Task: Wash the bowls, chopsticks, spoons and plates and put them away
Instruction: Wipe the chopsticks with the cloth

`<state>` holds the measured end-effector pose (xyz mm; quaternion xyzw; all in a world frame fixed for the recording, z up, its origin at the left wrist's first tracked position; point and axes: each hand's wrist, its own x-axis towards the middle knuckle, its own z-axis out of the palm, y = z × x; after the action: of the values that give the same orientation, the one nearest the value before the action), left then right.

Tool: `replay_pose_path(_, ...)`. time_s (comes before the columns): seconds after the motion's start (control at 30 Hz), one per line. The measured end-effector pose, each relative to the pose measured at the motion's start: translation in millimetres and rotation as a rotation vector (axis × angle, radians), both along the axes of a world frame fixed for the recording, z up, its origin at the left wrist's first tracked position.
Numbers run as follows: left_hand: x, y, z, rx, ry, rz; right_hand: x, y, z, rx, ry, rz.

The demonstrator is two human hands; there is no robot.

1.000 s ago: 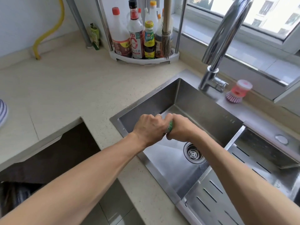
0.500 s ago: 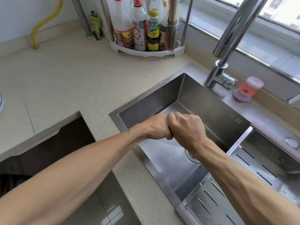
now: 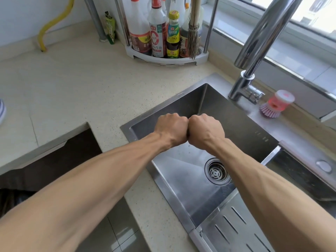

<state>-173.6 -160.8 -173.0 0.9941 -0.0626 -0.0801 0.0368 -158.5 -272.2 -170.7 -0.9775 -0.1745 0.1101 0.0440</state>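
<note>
Over the steel sink [image 3: 181, 104], my left hand [image 3: 171, 130] and my right hand [image 3: 206, 132] are clenched into fists and pressed knuckle to knuckle. Whatever they squeeze is hidden inside the fists; a second ago a green scrubbing pad showed between them. The basin below holds no dishes, only the drain strainer [image 3: 216, 172]. At the far left edge of the counter a sliver of a blue-striped bowl [image 3: 2, 111] shows.
The tall faucet [image 3: 254, 51] rises right of my hands, with a pink dish brush [image 3: 276, 104] beside its base. A corner rack of sauce bottles [image 3: 163, 57] stands behind. A slotted drain tray [image 3: 236, 224] covers the sink's near right. A dark recess [image 3: 54, 160] lies on the left.
The fists have closed tighter and rolled knuckles up, so the green pad is no longer visible. The view has tilted down slightly.
</note>
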Motion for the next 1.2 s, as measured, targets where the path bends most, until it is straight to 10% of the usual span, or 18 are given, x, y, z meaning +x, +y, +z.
replay_pose_path(0.67, -3, 15, 15, 0.083, -0.166, -0.176, -1, -3, 15, 0.164, 0.118, 0.013)
replay_pose_path(0.93, -15, 54, 36, -0.617, 0.126, 0.048, -16, -14, 40, 0.712, 0.423, -0.121)
replay_pose_path(1.2, -46, 128, 73, -0.969, 0.223, 0.287, -32, 40, 78, 0.856, 0.125, -0.19)
